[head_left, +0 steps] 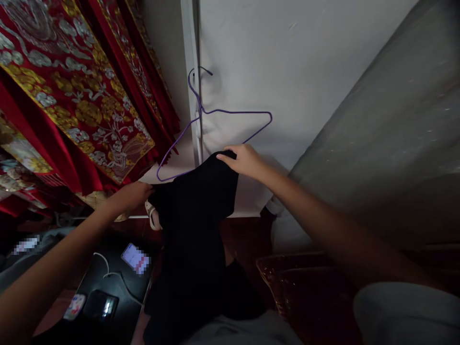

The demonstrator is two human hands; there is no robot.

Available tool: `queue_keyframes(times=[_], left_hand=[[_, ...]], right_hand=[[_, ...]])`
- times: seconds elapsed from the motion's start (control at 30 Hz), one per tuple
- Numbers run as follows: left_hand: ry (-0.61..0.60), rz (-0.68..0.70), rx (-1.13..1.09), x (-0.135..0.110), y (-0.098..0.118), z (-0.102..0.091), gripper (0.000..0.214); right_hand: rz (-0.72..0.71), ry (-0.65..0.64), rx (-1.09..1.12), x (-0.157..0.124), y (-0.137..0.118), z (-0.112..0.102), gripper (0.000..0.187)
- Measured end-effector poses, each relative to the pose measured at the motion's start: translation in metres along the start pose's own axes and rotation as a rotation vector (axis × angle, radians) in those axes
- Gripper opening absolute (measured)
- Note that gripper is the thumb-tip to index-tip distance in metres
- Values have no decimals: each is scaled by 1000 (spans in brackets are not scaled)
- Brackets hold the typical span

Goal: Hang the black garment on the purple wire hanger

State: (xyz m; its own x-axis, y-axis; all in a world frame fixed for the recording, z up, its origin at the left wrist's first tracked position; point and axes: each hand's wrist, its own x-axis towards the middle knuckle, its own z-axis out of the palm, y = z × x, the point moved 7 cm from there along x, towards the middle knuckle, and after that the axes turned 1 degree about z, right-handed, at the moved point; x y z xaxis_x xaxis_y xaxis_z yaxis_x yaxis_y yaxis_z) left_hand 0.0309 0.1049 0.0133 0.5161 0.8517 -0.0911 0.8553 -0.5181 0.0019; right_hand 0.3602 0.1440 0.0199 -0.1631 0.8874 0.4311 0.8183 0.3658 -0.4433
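Note:
A black garment [197, 215] hangs down in front of me, too dark for its cut to show clearly. My left hand [135, 194] grips its upper left corner, fingers closed. At the upper right edge, my right hand [242, 159] pinches the cloth between thumb and fingers. Just beyond the garment is a purple hanger [233, 112], its hook upward near a narrow white vertical strip. The cloth covers part of the hanger's lower bar; whether the bar runs inside the garment I cannot tell.
Red embroidered cloths [89, 96] hang at the left. Lower left, a black tabletop [122, 297] holds a lit phone [135, 258], a white cable and a dark shiny object [102, 305]. A grey sheet-like surface [388, 153] slants along the right; a dark red glossy surface [309, 287] lies below.

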Motion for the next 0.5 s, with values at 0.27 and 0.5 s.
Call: queue_keyframes(times=[0.27,0.5], left_hand=[[404,132,-132,17,35,-67,40],[751,133,-298,68,47,-106,48]], right_hand=[[-13,66,80,-3,8,-6,25],[-176,-8,256,-11,-44,4,23]])
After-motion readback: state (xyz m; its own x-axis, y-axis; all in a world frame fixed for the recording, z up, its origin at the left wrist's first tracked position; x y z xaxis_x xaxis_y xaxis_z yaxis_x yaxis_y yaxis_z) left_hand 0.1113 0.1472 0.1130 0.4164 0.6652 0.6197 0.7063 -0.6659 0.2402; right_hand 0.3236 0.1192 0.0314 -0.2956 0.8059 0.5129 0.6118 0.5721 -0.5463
